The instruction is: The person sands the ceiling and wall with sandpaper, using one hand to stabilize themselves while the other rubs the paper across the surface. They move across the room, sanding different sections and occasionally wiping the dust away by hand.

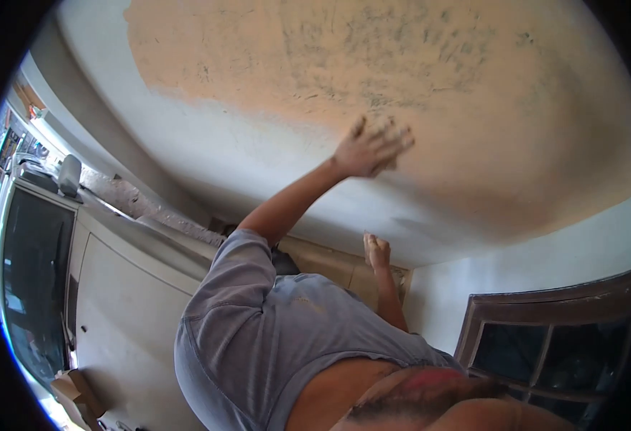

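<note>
My left hand point(374, 149) reaches forward to the wall point(258, 154), its fingers apart and slightly blurred. Dark smudges mark the fingertips, which overlap the lower border of a tan patch point(215, 57) on the wall. Grey, rough marks are scattered over that patch, and pale wall shows below it. Lower down, close to my body, my right hand point(377, 251) is held with its fingers curled in. Whatever it may hold is hidden, so I cannot tell.
A pale vehicle point(136, 309) with a dark window and a mirror point(70, 174) stands at my left. A cardboard box point(77, 395) is beside it. To my right, a dark-framed window point(517, 309) is set in the side wall. Tan flooring point(323, 266) shows below.
</note>
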`<state>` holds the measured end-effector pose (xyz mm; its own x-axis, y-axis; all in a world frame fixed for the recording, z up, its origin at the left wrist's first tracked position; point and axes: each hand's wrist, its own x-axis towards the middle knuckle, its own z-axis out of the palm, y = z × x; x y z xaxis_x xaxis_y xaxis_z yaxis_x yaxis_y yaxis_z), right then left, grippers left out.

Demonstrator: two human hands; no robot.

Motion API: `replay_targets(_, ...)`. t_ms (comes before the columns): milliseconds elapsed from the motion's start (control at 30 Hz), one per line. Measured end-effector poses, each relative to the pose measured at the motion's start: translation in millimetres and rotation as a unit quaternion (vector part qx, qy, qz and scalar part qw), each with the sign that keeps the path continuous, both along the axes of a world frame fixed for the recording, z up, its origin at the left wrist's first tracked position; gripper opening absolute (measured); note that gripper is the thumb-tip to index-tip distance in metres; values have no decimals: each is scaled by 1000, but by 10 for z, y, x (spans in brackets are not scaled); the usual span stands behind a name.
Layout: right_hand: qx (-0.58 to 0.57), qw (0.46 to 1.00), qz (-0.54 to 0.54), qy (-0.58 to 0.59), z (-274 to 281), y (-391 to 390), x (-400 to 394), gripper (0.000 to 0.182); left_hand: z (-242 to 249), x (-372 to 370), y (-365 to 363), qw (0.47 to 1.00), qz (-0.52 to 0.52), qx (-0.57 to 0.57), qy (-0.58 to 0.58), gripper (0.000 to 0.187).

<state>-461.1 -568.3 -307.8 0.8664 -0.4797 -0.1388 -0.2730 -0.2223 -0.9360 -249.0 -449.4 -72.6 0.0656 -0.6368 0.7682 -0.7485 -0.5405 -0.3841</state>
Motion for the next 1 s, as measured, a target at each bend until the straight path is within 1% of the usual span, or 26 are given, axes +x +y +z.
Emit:
replay_targets(33,-3,1000,3,3,-58,-46,-28,40,-21,-106,27,989,-57,111,75,58)
replay_targets(67,-33,999,-8,0,-191,-108,-68,40,-242,-14,20,968,-102,203,103,56)
replay_targets(100,-62,998,-19,-4,-321,-163,-123,41,-188,2,77,977,-71,194,41,58)
replay_targets(133,-29,999,-37,21,-360,-204,-208,40,-103,16,120,982,-39,184,-18,60)
replay_targets(167,4,998,-54,46,-376,-246,-268,39,39,84,139,984,-35,174,-23,60)
replay_targets(200,-6,998,-50,41,-387,-288,-323,39,232,175,177,994,-24,92,-45,60)
replay_targets(233,71,997,-42,11,-398,-318,-399,37,437,249,235,998,-13,11,-64,60)
replay_targets(267,149,988,-34,-14,-382,-338,-428,36,693,317,315,997,-4,-8,-73,58)
replay_targets(300,143,989,-31,-12,-342,-331,-403,36,986,389,413,996,5,-26,-81,56)
replay_targets(367,149,986,-80,-4,-235,-266,-437,34,1493,479,639,996,49,-60,-36,57)
replay_targets(433,128,988,-83,15,-262,-315,-399,34,1957,548,944,994,40,-92,35,56)
replay_targets(467,111,990,-83,27,-282,-304,-344,34,2087,621,1063,994,41,-90,37,56)
replay_targets(500,115,990,-81,28,-253,-249,-297,34,2199,697,1175,988,54,-143,10,58)
replay_targets(533,124,988,-91,-3,-111,-132,-218,34,2263,744,1258,978,68,-195,-20,61)
replay_targets(567,133,986,-100,-32,-47,-24,-143,38,2265,756,1307,979,72,-188,-23,61)
replay_targets(633,143,984,-102,-27,-94,124,-24,38,2200,763,1371,977,87,-195,12,58)
replay_targets(700,148,984,-100,-22,-122,318,116,38,2043,819,1370,977,85,-196,-5,58)
replay_targets(800,113,989,-87,-33,-129,597,197,37,1879,844,1382,975,71,-205,-36,59)
replay_targets(867,101,994,16,38,-221,622,223,30,1830,858,1344,968,60,-241,34,55)
replay_targets(900,91,995,15,34,-268,629,261,30,1842,866,1335,966,57,-251,31,55)
replay_targets(967,4,999,41,-5,-302,661,255,29,1825,839,1351,967,90,-236,4,53)
replay_targets(1000,-1,999,45,-4,-296,627,245,29,1821,831,1364,966,93,-242,4,53)
